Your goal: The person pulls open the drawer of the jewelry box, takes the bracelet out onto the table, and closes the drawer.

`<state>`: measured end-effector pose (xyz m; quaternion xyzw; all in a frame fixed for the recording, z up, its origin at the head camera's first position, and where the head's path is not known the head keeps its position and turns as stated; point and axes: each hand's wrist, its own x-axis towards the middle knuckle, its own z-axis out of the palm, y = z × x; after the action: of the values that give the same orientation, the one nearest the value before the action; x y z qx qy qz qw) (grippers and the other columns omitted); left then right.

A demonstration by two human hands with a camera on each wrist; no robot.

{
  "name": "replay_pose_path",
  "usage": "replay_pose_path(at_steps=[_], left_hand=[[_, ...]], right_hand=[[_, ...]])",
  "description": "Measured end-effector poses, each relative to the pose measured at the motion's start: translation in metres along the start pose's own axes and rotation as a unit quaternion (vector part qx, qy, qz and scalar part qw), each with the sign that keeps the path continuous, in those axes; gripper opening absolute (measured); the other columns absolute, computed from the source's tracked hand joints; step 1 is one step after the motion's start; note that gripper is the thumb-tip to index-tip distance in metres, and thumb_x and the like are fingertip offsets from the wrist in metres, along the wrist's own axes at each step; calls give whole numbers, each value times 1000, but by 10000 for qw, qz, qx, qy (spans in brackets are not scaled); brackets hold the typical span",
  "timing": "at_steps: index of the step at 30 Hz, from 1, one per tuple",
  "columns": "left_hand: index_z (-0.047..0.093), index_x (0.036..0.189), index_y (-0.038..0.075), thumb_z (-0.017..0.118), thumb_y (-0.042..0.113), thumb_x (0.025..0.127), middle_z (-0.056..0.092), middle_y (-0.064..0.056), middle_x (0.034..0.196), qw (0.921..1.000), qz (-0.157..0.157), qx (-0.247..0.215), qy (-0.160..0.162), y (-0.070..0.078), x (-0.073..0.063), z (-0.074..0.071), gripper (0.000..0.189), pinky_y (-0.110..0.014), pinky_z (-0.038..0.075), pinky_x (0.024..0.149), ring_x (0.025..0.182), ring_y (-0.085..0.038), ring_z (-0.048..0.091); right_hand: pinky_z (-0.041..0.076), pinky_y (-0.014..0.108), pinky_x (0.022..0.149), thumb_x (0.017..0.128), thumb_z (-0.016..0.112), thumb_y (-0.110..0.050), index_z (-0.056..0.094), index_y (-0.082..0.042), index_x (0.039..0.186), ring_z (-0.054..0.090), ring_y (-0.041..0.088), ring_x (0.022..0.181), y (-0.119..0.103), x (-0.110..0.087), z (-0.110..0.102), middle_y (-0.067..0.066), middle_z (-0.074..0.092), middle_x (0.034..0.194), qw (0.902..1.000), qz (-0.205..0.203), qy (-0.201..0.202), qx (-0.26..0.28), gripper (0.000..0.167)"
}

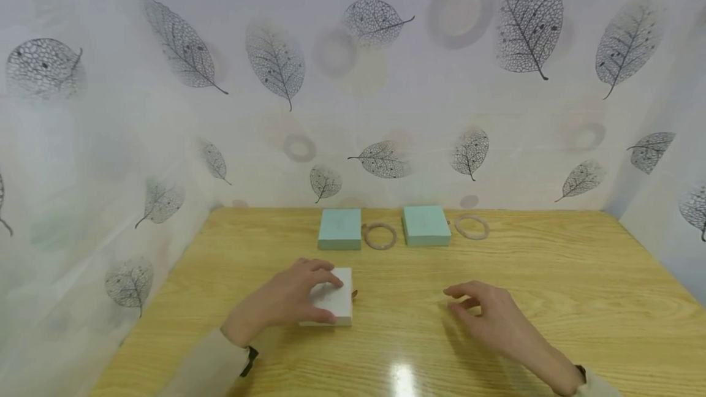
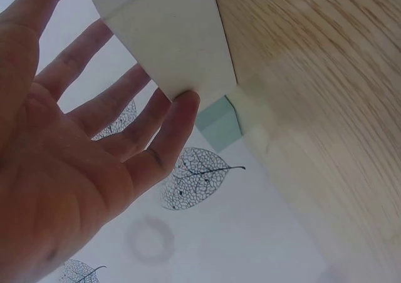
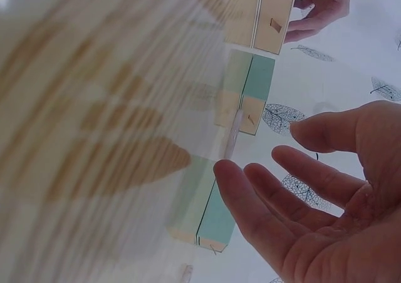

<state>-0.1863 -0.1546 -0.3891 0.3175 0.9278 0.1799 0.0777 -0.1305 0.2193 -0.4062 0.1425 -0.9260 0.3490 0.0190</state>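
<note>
My left hand (image 1: 292,296) lies over a white box (image 1: 342,299) on the left-middle of the table, its thumb at the near edge and its fingers across the top. In the left wrist view a fingertip touches the pale side of the box (image 2: 182,39). A small brown ribbon tab (image 1: 355,293) sticks out of the box's right side, and the right wrist view shows that side as a tan drawer front (image 3: 273,19). My right hand (image 1: 491,320) hovers above the table to the right, fingers loosely bent, holding nothing.
Toward the back of the wood-grain table (image 1: 551,262) sit two mint-green boxes, one on the left (image 1: 340,228) and one on the right (image 1: 426,225). A pinkish bangle lies right of each, the left bangle (image 1: 380,246) and the right bangle (image 1: 472,237). Leaf-patterned sheeting (image 1: 353,97) surrounds the table.
</note>
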Motion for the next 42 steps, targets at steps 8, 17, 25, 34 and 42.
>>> replay_pose_path(at_steps=[8, 17, 25, 34, 42], left_hand=[[71, 126, 20, 85, 45, 80, 58, -13, 147, 9999, 136, 72, 39, 7, 5, 3, 54, -56, 49, 109, 133, -38, 54], [70, 128, 22, 85, 45, 81, 56, -10, 149, 9999, 95, 115, -38, 15, 10, 6, 54, -55, 50, 108, 137, -36, 51], [70, 127, 22, 84, 47, 81, 57, -11, 149, 9997, 152, 201, -52, 20, 14, 8, 55, -54, 49, 110, 137, -36, 51], [70, 128, 22, 82, 50, 82, 57, -11, 148, 9993, 256, 283, 15, 25, 19, 12, 54, -52, 49, 111, 137, -34, 52], [70, 128, 22, 81, 52, 82, 58, -10, 148, 9989, 325, 328, 52, 28, 22, 16, 56, -50, 50, 110, 135, -32, 53]], right_hand=[[56, 19, 65, 95, 72, -13, 75, -10, 115, 75, 19, 90, -2, 3, 0, 7, 76, 117, 9999, 82, -139, 51, 21], [55, 19, 64, 95, 71, -16, 74, -9, 115, 75, 19, 89, -7, 5, 3, 10, 76, 117, 9995, 36, -217, 206, 22], [56, 20, 66, 97, 70, -18, 74, -7, 117, 74, 19, 90, -7, 8, 6, 12, 75, 119, 9984, 21, -435, 360, 24], [58, 21, 66, 97, 68, -19, 74, -6, 118, 75, 18, 89, -12, 20, 10, 14, 76, 117, 9957, -9, -680, 635, 25], [63, 31, 67, 99, 65, -15, 67, 4, 127, 75, 25, 88, -13, 37, 16, 22, 71, 116, 9679, 477, -1281, 2111, 34]])
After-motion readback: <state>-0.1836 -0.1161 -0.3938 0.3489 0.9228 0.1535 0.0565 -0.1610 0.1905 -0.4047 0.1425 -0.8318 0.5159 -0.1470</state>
